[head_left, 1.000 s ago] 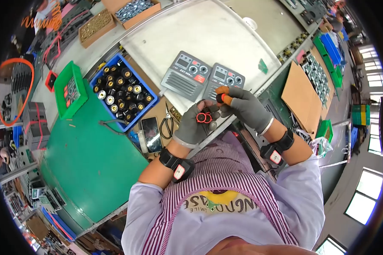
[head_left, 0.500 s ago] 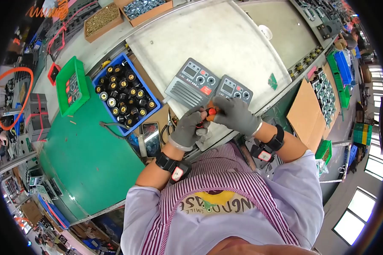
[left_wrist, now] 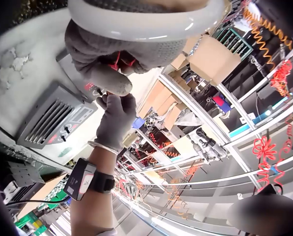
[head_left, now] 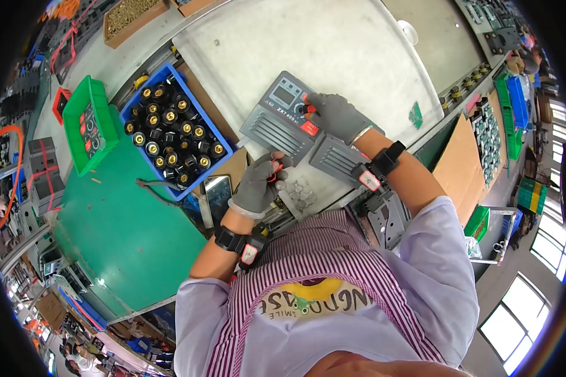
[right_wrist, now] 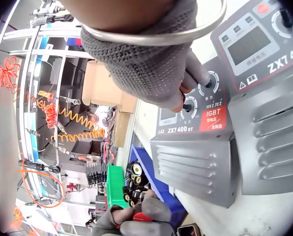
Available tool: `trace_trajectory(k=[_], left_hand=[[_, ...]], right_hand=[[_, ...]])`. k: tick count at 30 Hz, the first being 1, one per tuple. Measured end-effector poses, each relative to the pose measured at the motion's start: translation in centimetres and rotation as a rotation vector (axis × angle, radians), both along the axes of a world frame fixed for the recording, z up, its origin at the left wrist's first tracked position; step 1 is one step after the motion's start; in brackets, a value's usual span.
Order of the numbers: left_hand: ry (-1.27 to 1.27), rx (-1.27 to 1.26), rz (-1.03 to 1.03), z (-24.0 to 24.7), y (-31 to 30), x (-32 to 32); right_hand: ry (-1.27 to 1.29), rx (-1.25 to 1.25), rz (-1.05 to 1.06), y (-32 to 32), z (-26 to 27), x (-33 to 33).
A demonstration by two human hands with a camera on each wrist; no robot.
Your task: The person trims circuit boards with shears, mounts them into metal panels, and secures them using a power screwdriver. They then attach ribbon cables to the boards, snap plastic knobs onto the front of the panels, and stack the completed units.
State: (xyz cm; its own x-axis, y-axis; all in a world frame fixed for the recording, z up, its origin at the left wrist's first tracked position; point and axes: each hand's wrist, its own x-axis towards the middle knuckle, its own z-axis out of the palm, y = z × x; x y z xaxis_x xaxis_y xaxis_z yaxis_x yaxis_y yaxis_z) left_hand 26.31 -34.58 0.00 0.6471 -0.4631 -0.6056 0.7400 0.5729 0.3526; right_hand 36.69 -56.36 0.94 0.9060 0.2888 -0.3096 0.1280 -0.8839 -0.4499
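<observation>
In the head view my gloved right hand reaches over the left of two grey control panels, pinching a small red-and-black knob at its dials. From the right wrist, the same right hand has its fingertips at the lower dial of the panel marked ZX7 400 ST. Closer to the body, my gloved left hand holds red ring-shaped pieces in curled fingers. The second grey panel lies partly beneath the right hand and forearm.
A blue bin full of black-and-brass fittings stands on the left, with a green tray beyond it. Small whitish pieces lie near the table's front edge. A phone sits beside the left hand.
Half a second ago both hands were together before the panels. The right hand has since moved forward to the left panel's dials; the left hand has drawn slightly back toward the left.
</observation>
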Motion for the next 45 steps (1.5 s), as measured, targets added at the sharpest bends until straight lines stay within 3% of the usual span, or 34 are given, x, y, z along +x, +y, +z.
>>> trace_trajectory(k=[10,25,34,37,40,43,45], left_hand=[[-0.075,0.086,-0.084,-0.1,0.3,0.0],[-0.017,0.054,0.000,-1.4,-0.2,-0.5],[-0.012,0.005,0.052,-1.1,-0.4,0.1],[-0.002,-0.048,0.142,-0.7,-0.6,0.1],[0.057,-0.011,0.142,-0.4,-1.2,0.1],[0.002,-0.083,0.116,-0.6,-2.5,0.0],[0.037,-0.069,0.099,-1.4,-3.0,-0.3]], right_hand=[[-0.003,-0.216,0.156,1.4,0.6,0.5],[0.005,-0.355,0.162,2.7,-1.0,1.1],[-0.073,-0.263,0.142,2.8,0.3,0.7],[-0.408,-0.043,0.134,2.9,3.5,-1.1],[-0.011,-0.013,0.179,4.4,6.3,-4.4],[0.060,-0.110,0.241,4.8,6.0,-5.9],[0.039,-0.080,0.164,4.0,5.5,-5.8]])
